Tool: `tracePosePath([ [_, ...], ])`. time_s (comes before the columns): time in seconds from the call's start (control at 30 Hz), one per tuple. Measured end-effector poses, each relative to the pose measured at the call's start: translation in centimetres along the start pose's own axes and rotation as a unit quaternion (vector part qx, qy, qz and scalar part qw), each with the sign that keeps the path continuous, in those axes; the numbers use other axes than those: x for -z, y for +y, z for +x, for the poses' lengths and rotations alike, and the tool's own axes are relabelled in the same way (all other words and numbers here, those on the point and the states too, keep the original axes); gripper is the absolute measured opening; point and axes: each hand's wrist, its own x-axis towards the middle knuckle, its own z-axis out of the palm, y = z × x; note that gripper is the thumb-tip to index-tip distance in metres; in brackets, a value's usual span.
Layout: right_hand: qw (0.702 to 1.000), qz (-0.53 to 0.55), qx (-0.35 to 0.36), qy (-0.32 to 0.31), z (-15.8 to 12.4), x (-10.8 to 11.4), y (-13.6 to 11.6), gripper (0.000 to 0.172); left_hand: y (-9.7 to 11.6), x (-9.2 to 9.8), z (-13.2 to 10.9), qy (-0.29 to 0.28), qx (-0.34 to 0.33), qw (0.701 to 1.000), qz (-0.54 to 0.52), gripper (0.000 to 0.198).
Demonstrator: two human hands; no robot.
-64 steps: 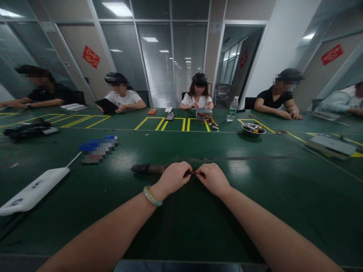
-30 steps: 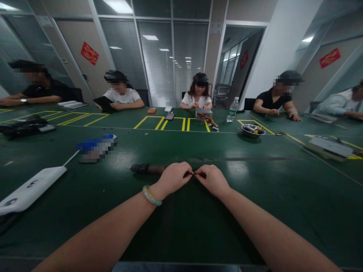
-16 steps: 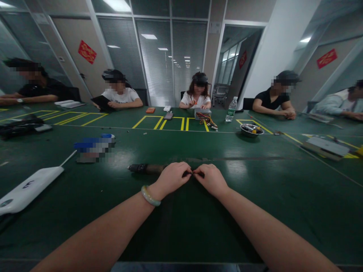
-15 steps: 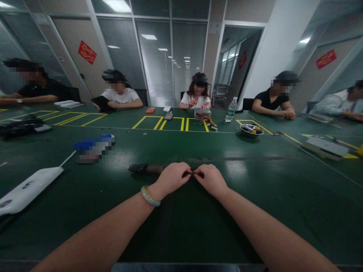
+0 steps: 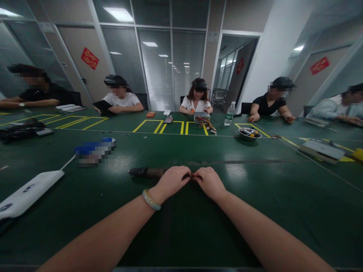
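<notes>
From the head camera, the person's two bare forearms reach up from the bottom of the frame and meet near the middle of a dark green workbench (image 5: 255,211). The left hand (image 5: 170,181), with a pale green bangle (image 5: 151,200) on its wrist, and the right hand (image 5: 208,182) are closed toward each other, their fingertips pinching a small dark piece (image 5: 193,176) between them, too small to identify. A dark rod-shaped tool (image 5: 146,172) lies on the bench to the left of the hands, its end passing behind the left hand, so any contact cannot be told. Further left sit a blurred blue and white packet (image 5: 95,153) and a long white pad (image 5: 31,192) with a white cord. Across the bench, toward the top center, a co-worker (image 5: 196,96) sits behind a silver box (image 5: 202,117) with colored wires (image 5: 206,124) spilling out in front of it. Right of that box stand a water bottle (image 5: 230,113) and a steel bowl (image 5: 249,133) holding small items. Other seated co-workers (image 5: 120,96) line the far side, and yellow tape lines (image 5: 147,125) mark the bench.
</notes>
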Motion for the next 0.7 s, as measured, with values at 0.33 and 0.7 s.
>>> tracePosePath([
  [0.33, 0.999, -0.038, -0.015, -0.021, 0.5, -0.1, -0.2, 0.005, -0.1, 0.0, 0.1, -0.003, 0.0, 1.0, 0.012, 0.006],
  [0.7, 0.99, -0.131, -0.012, -0.043, 1.0, 0.4, -1.1, 0.013, -0.4, 0.3, -0.1, -0.011, -0.026, 1.0, 0.011, 0.003],
])
